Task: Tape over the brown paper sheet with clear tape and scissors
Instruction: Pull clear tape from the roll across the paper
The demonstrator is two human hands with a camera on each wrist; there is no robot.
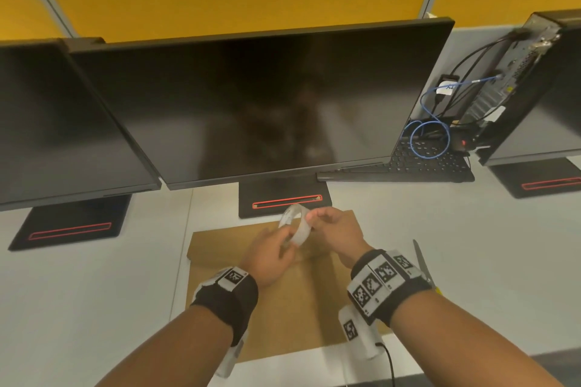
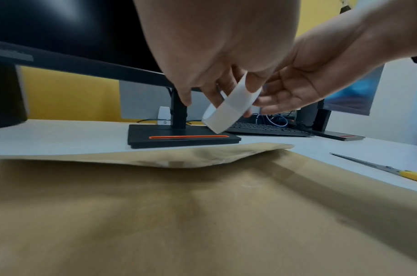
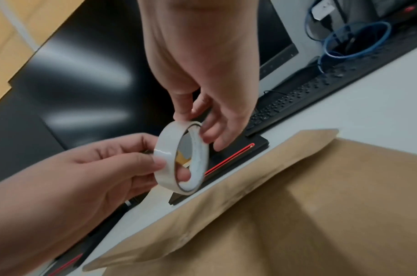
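Note:
A roll of clear tape [image 1: 295, 227] is held upright in the air above the far end of the brown paper sheet [image 1: 283, 308], which lies flat on the white desk. My left hand [image 1: 287, 243] grips the roll's lower side, thumb on the outer face and a finger through the hole, as the right wrist view shows on the roll [image 3: 169, 149]. My right hand [image 1: 314, 217] pinches the roll's top rim. The sheet [image 2: 202, 214] has a folded flap at its far edge. Scissors [image 1: 423, 264] with a yellow handle lie on the desk to the right of the sheet.
A black monitor [image 1: 267, 97] stands just behind the sheet, its stand base [image 1: 284, 199] touching the sheet's far edge. Two more monitors flank it. A black keyboard [image 1: 430, 163], a blue cable coil [image 1: 429, 138] and a small computer [image 1: 515, 72] are at the back right.

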